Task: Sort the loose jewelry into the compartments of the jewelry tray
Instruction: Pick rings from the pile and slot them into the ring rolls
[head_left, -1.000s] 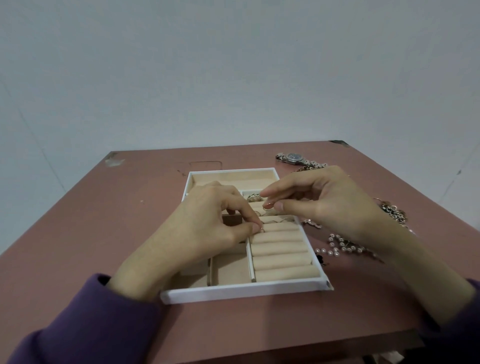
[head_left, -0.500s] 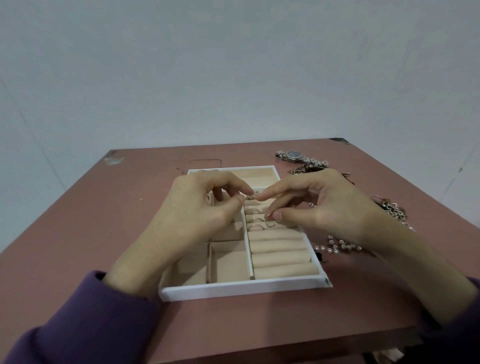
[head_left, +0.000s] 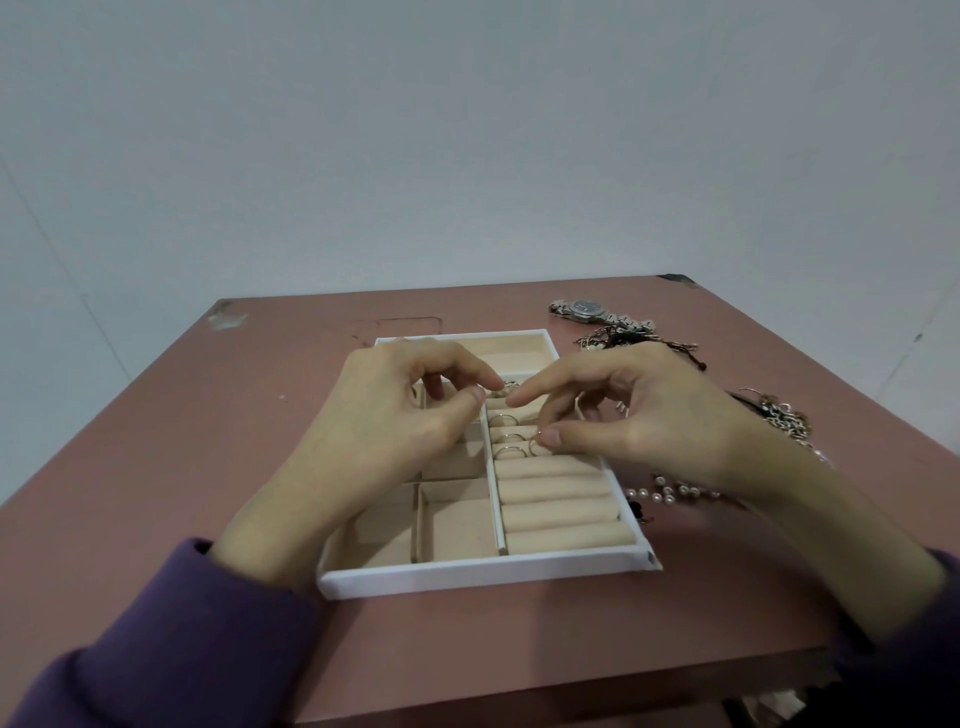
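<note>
While the right hand (head_left: 623, 415) pinches a thin ring (head_left: 536, 446) over the ring rolls (head_left: 561, 512) along the jewelry tray's (head_left: 483, 577) right side, the left hand (head_left: 405, 415) curls beside it, its hold unclear; such a ring looks light, stiff, slippery; best pinched across the band.

We wear a purple long-sleeved top of soft, matte cloth. Our left sleeve (head_left: 171, 639) lies in loose folds and ends in a thick, rounded cuff at the wrist. Our right sleeve (head_left: 924, 649) is the same purple, darker in shadow and blurred. Beyond the cuffs our left hand (head_left: 395, 415) and right hand (head_left: 639, 410) are bare.
</note>
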